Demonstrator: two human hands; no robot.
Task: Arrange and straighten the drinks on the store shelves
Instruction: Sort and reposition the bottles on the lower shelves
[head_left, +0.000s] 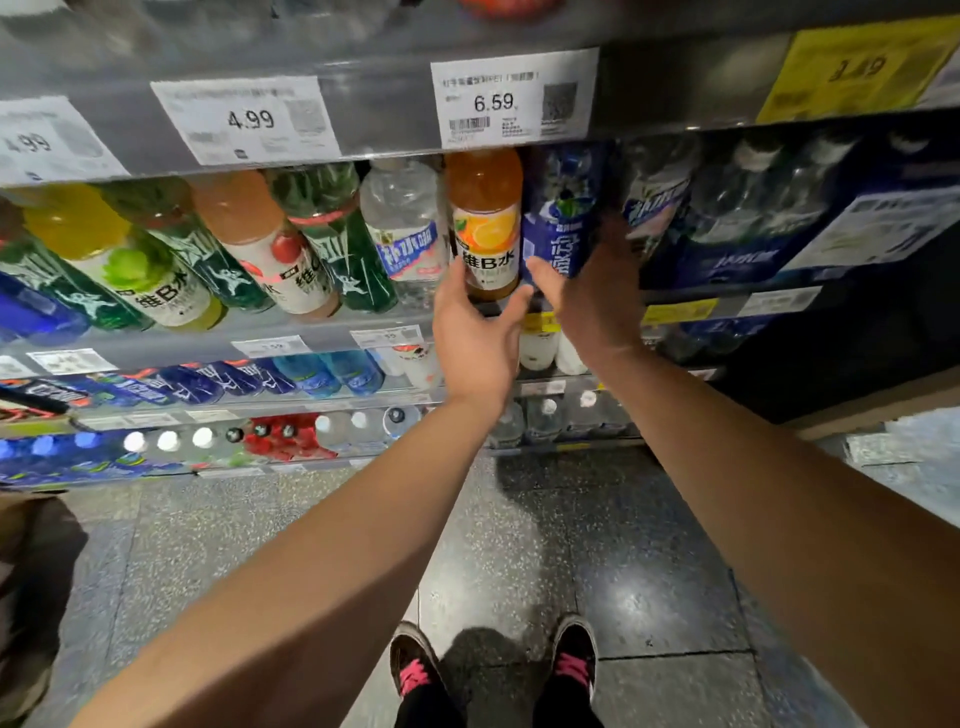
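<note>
An orange vitamin-water bottle (485, 218) stands upright on the shelf under the 6.59 tag. My left hand (475, 332) cups its lower part, fingers along its left side and thumb under its right. Right beside it stands a blue bottle (563, 208). My right hand (592, 296) holds that one, thumb across the front of the label and fingers wrapped round its right side. Left of the orange bottle stand a clear bottle (405, 223), a dark green bottle (332, 234), a pink-red drink (265, 244) and a yellow-green drink (119, 260); in the picture these appear tilted to the left.
The upper shelf edge (363, 140) with price tags hangs just above the bottle tops. Shrink-wrapped packs of blue-labelled bottles (753, 218) fill the shelf to the right. Lower shelves hold blue, red and clear bottles (291, 436). My shoes (493, 670) stand on a speckled floor.
</note>
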